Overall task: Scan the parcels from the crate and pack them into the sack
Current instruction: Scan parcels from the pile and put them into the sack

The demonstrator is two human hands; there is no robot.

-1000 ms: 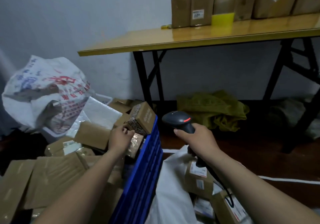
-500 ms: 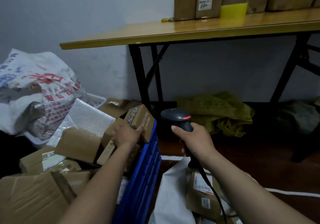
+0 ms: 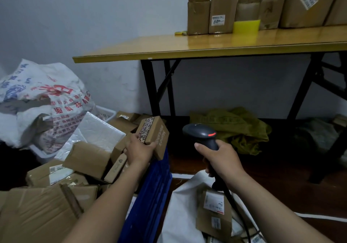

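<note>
Parcel (image 3: 154, 133) raised off pile (image 3: 88, 156) vs earlier, small brown carton w/ black band, white lettering, above blue crate (image 3: 150, 196) rim, L hand (image 3: 139, 150) fingers (image 3: 130, 142) gripping it, R hand (image 3: 223, 158) gripping scanner (image 3: 201, 133) over white sack (image 3: 184, 211).

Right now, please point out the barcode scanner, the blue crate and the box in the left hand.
barcode scanner (image 3: 201, 132), head view, its dark head.
blue crate (image 3: 150, 196), head view, outer wall.
printed box (image 3: 155, 128), head view, brown face.

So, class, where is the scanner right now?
Head view, right of centre: the right hand grips the scanner above the sack, beside the parcel in the left hand.
</note>
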